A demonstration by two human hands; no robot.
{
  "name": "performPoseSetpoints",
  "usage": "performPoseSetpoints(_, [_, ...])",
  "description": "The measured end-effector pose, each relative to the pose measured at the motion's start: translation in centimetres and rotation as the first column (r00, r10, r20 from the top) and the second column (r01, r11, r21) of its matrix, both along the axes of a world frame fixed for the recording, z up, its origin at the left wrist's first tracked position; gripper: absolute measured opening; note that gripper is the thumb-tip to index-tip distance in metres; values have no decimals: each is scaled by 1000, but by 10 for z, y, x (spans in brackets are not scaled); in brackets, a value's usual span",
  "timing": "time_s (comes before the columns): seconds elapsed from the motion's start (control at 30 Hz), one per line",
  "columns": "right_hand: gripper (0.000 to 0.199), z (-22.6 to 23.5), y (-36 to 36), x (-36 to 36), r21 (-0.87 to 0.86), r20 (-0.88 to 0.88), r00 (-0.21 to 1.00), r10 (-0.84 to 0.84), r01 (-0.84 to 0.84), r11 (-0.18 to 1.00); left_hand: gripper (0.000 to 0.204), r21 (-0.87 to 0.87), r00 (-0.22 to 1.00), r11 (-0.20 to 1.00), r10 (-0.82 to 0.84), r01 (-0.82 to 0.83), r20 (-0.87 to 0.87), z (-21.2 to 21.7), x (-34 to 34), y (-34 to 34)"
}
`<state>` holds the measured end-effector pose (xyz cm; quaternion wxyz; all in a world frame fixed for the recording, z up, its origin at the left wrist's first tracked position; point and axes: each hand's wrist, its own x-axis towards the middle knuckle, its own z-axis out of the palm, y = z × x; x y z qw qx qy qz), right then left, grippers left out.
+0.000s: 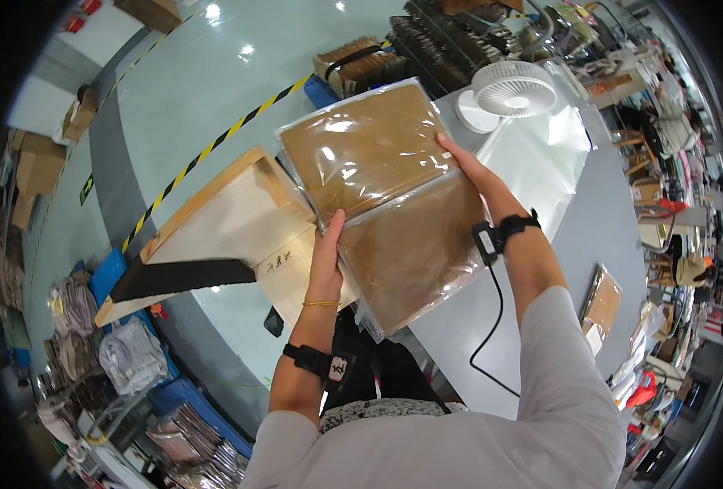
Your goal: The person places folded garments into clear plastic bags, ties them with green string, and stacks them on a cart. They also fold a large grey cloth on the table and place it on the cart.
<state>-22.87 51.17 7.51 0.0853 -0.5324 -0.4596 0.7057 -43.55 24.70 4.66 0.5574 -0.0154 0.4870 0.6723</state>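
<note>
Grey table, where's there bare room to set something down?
The grey table looks bare between the clear plastic sheets and the smaller brown packet near its right edge. Another free patch shows between the held brown packaging and the black cable. It is crowded at the far end, where the white fan and those sheets sit.
</note>
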Motion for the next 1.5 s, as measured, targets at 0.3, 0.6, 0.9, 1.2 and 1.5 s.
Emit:
performPoseSetpoints(0.3, [69, 23, -80, 94, -192, -312, 873, -374, 327, 925, 78, -88, 665, 978, -193, 189, -722, 108, 47, -24])
performPoseSetpoints(0.6, [73, 37, -249, 239, -36, -427, 520, -740, 808, 588, 95, 93, 246, 736, -102, 671, -964, 208, 103, -49])
performPoseSetpoints(0.9, [73, 57, -397, 330, 9, -426, 268, -864, 956, 292, 87, 176, 292, 479, -177, 860, -940, 206, 199, -69])
performPoseSetpoints(1.2, [74, 24, -485, 425, 20, -161, 152, -975, 988, 151, 73, 40, 236, 384, -478, 923, -846, 63, 314, -87])
performPoseSetpoints(1.5, [74, -14, -482, 499, 280, 142, 467, -873, 827, 488, 93, -321, 88, 359, -775, 876, -626, -11, 349, -94])
